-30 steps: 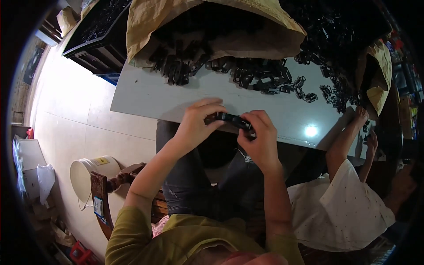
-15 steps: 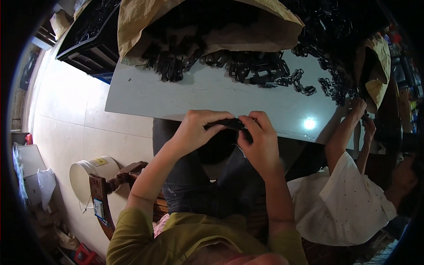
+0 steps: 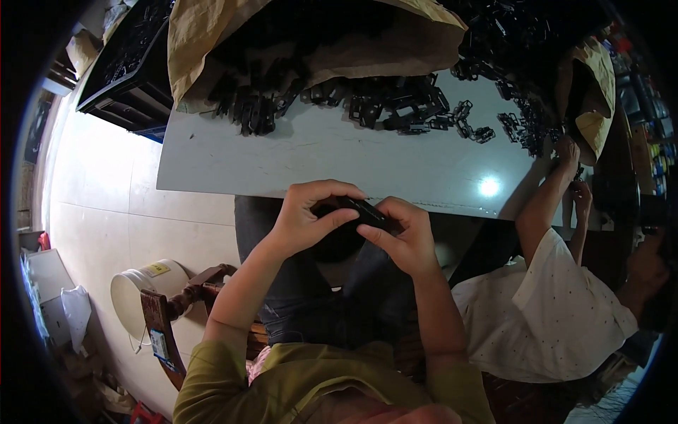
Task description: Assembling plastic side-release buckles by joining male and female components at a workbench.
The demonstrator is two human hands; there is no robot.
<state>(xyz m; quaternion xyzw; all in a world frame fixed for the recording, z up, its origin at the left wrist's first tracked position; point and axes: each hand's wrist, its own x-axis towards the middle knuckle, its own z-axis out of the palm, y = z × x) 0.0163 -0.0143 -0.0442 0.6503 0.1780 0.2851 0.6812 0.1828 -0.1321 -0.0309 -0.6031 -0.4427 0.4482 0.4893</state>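
Note:
Between my two hands, just off the near edge of the white table (image 3: pixel 296 159), is a small black plastic part (image 3: pixel 369 211), tilted down to the right. My left hand (image 3: pixel 311 215) pinches its left end between thumb and fingers. The right end sits in the grip of my right hand (image 3: pixel 404 237). My fingers cover much of the part, so its exact kind cannot be made out. Farther back on the table lie loose black parts (image 3: pixel 406 113), several of them rectangular frames, spilling from the mouth of a brown paper bag (image 3: pixel 395 60).
A black crate (image 3: pixel 123 106) of dark parts stands at the far left. On the right a co-worker's hand (image 3: pixel 567 157) reaches toward another paper bag (image 3: pixel 597 106). A white bucket (image 3: pixel 134 300) lies on the floor beside a wooden chair arm (image 3: pixel 159 332).
The black part has turned from nearly level to slanting down rightward. My right hand has rotated and lowered slightly around it. The whole view has shifted a little.

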